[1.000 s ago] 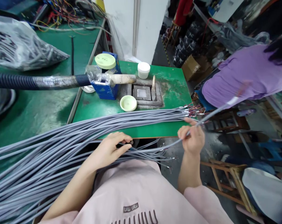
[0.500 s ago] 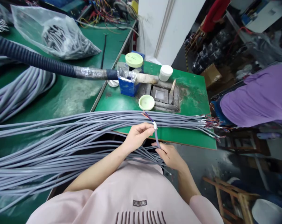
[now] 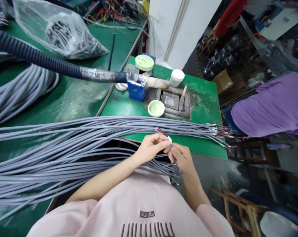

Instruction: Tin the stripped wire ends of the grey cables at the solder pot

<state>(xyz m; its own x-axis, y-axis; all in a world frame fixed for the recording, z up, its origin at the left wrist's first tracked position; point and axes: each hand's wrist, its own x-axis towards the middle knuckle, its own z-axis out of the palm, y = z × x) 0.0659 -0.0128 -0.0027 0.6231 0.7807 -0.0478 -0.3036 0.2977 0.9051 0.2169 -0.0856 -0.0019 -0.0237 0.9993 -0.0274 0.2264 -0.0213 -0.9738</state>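
Note:
Close in front of my body, both hands meet at the end of one grey cable (image 3: 170, 141). Its tip has a white wrapped band with red, orange and dark blue wires sticking out to the upper left. My left hand (image 3: 153, 146) pinches the cable at the white band. Just below, my right hand (image 3: 180, 156) is closed around the grey sheath, its fingertips touching or nearly touching the left ones. Beyond my hands, a long bundle of grey cables (image 3: 89, 126) lies across the green table. More grey cables (image 3: 94, 168) run under my left forearm.
On the green table (image 3: 205, 98) stand a pale green dish (image 3: 156, 108), a white lidded tub (image 3: 176, 77), a blue box (image 3: 136, 91) and a square metal pot (image 3: 171, 100) with a brush (image 3: 183, 95). A ribbed hose (image 3: 65, 67) crosses from the left. A person in purple (image 3: 269, 105) is at right.
My right hand has moved up the cable to meet my left hand. Both hands and the cable tip have shifted slightly right and nearer to me.

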